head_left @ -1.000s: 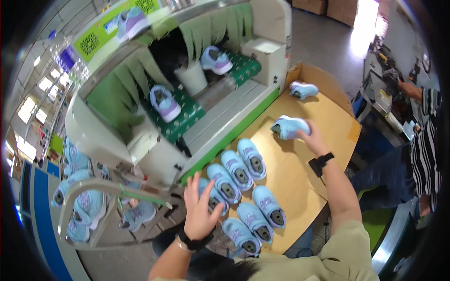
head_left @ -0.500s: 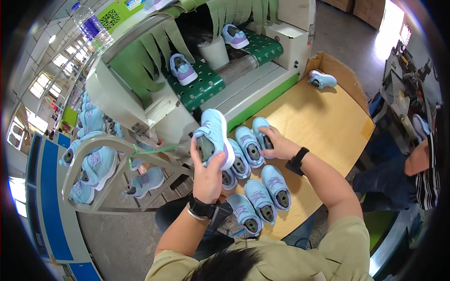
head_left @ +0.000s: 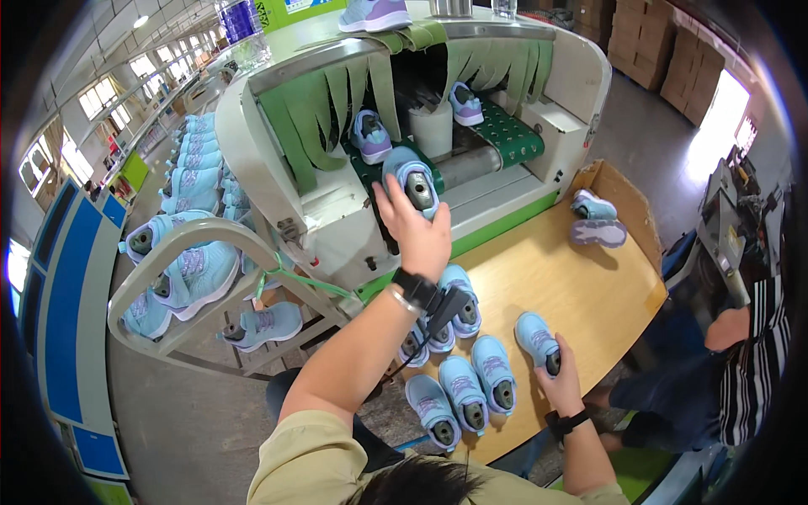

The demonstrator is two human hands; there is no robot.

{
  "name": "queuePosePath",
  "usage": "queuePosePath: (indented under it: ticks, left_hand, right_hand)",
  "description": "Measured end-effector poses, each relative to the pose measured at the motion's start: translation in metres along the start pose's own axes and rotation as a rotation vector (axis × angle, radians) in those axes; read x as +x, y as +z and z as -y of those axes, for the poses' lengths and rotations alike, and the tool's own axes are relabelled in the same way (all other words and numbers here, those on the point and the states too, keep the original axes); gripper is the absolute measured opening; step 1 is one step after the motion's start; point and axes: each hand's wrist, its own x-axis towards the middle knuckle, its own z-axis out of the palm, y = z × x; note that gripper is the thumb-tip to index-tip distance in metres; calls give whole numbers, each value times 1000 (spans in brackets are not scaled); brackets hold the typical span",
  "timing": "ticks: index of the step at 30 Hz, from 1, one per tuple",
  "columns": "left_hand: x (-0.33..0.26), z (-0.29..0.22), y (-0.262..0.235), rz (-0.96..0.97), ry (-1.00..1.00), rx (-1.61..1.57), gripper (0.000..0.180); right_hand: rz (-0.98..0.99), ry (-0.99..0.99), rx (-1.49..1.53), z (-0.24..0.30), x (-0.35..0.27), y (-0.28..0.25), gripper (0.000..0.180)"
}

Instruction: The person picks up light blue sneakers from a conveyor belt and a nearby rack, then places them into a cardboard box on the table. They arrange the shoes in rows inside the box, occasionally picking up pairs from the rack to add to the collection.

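In my left hand [head_left: 414,234] is a light blue sneaker [head_left: 406,163], a dark shoe last showing in its opening. I hold it at the front of the white machine, over the left green perforated belt. On that belt, just beyond it, sits another sneaker [head_left: 370,143] with a lilac heel. My right hand [head_left: 561,376] grips the heel end of a blue sneaker [head_left: 534,333] at the table's right side. To its left, several sneakers [head_left: 462,383] stand in two rows, lasts inside; my left forearm partly covers the far row.
A sneaker [head_left: 465,104] rides the right belt [head_left: 519,143]. Green strip curtains [head_left: 316,118] hang over the machine mouth. More shoes lie by the cardboard wall [head_left: 644,202] of the tan table [head_left: 539,261]. A rack [head_left: 160,257] of sneakers stands left; a person [head_left: 745,362] works at right.
My left hand has carried its sneaker forward to the machine's belt. My right hand has taken a sneaker from the far row and brought it nearer, right of the near row. The view has shifted.
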Motion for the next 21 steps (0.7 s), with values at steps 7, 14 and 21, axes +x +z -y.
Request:
queuePosePath:
  ticks: [7,14,21]
  left_hand:
    - [49,1,29,-15,-202,-165,99]
    - [50,22,5,169,28,26,105]
    - [35,13,-28,386,-25,-98,92]
  right_hand:
    - [-69,64,306,28,76,-47,77]
    - [-523,-581,234,203,293,-66,63]
    - [-410,-419,106,150,405,27,69]
